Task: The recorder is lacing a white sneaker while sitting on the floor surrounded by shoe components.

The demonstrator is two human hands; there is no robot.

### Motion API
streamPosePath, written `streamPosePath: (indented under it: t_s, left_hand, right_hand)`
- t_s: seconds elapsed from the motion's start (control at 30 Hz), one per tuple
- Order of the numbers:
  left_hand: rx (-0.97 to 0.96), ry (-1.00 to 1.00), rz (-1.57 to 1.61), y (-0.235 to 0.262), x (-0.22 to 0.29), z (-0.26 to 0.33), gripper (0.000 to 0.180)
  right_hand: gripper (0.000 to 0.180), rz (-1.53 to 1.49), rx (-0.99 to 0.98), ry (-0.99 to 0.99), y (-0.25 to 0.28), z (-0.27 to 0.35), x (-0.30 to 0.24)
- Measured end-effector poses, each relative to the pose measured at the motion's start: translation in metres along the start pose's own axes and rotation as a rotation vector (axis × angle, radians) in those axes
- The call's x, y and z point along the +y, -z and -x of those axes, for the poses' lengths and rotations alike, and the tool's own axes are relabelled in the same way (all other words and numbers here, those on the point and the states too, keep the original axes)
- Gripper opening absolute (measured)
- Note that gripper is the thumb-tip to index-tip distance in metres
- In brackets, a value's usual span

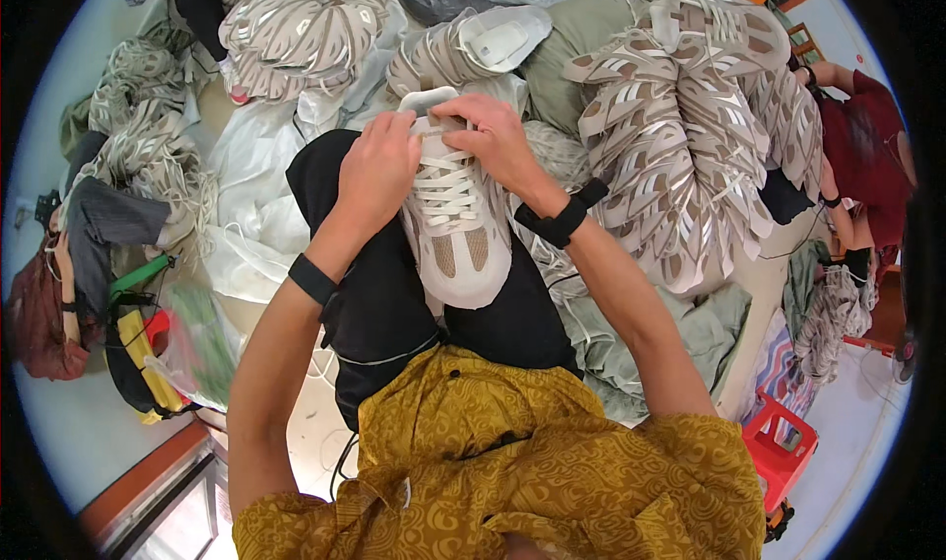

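Observation:
A white and beige sneaker upper [455, 227] lies across my black-trousered knees, its toe toward me. White laces [448, 190] criss-cross its front up to the tongue. My left hand [380, 166] is closed on the collar's left side, fingers curled over the edge near the heel. On the other side my right hand [501, 146] grips the top of the upper, thumb and forefinger bent in beside the tongue. Whether a lace end is between those fingers I cannot tell. The inside of the collar is partly hidden by both hands.
Stacked uppers [680, 136] rise at the right, with another pile [301, 33] far left. A nested row of uppers [463, 47] lies straight ahead. White plastic sheeting [251, 180] spreads at the left, a red stool [778, 447] at lower right. Other people sit at both sides.

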State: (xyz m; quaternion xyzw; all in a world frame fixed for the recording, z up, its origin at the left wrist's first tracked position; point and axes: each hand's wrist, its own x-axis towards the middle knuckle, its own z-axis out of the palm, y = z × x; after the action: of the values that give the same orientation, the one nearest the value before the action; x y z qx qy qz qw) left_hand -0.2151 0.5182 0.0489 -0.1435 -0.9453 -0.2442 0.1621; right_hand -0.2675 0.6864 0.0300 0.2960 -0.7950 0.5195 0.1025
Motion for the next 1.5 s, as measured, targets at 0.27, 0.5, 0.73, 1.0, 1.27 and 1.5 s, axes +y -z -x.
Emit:
streamPosePath:
  t_s: [0.27, 0.5, 0.73, 1.0, 1.27, 1.5]
  left_hand:
    - [-0.136, 0.084, 0.039, 0.009, -0.003, -0.003, 0.028]
    - [-0.173, -0.051, 0.263, 0.035, -0.012, 0.002, 0.024]
    - [-0.211, -0.193, 0.067, 0.038, 0.000, -0.008, 0.017]
    - [-0.286, -0.228, 0.101, 0.044, 0.000, -0.021, 0.010]
    - [-0.476, -0.052, 0.083, 0.070, 0.006, -0.031, 0.006]
    - [-0.701, 0.330, 0.484, 0.124, -0.013, -0.025, 0.012]
  right_hand:
    - [0.030, -0.050, -0.063, -0.016, 0.004, -0.002, -0.001]
    - [0.043, -0.334, -0.060, -0.295, 0.039, 0.012, -0.002]
    - [0.055, 0.032, -0.088, -0.296, 0.046, 0.029, 0.018]
    - [0.040, 0.265, -0.074, -0.151, 0.030, 0.018, 0.022]
    - [0.044, 0.378, -0.178, -0.239, 0.030, 0.011, 0.032]
    - [0.058, 0.162, -0.224, -0.375, 0.038, 0.025, 0.050]
